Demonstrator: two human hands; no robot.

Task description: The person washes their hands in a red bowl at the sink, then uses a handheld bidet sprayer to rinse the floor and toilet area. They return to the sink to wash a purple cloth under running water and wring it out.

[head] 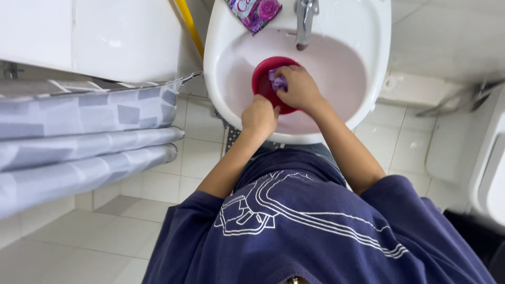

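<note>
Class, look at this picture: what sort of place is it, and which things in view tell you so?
Most likely a bathroom: a white washbasin with a metal tap, a grey shower curtain and white floor tiles.

White-tiled bathroom floor (94, 242) and walls, grey patterned shower curtain (79, 137), white wall-mounted basin (379, 42), daylight.

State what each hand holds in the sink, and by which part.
The left hand grips the red bowl by its near rim. The right hand presses a purple cloth into the bowl, fingers bunched over it.
</note>
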